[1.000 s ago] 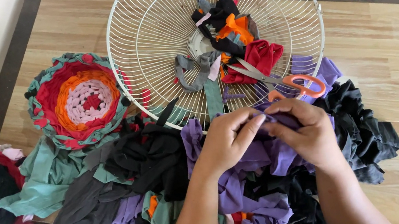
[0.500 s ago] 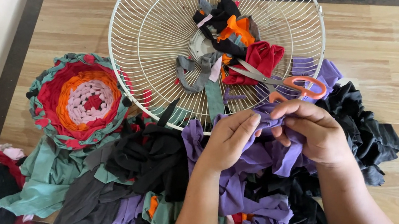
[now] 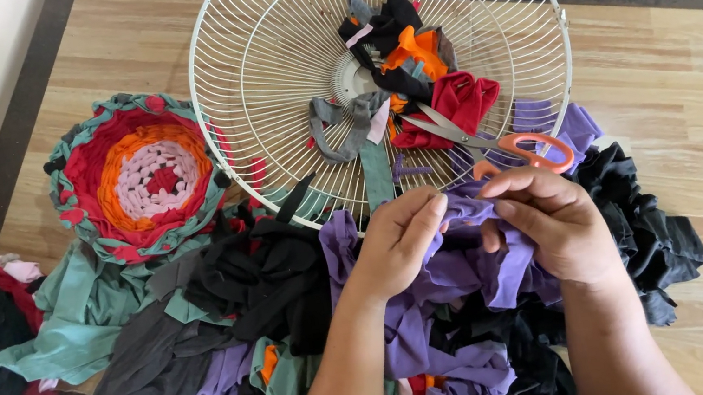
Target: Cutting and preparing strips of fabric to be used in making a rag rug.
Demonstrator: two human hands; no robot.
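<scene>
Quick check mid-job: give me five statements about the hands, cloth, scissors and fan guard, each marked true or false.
1. Both hands, left hand and right hand, grip the purple cloth. True.
2. The scissors have blue handles. False: the handles are orange.
3. The scissors lie in the white fan guard. True.
4. The round mat lies inside the guard. False: it lies on the floor, to the left of the guard.
5. The right hand holds the scissors. False: they lie untouched beyond the fingers.
</scene>
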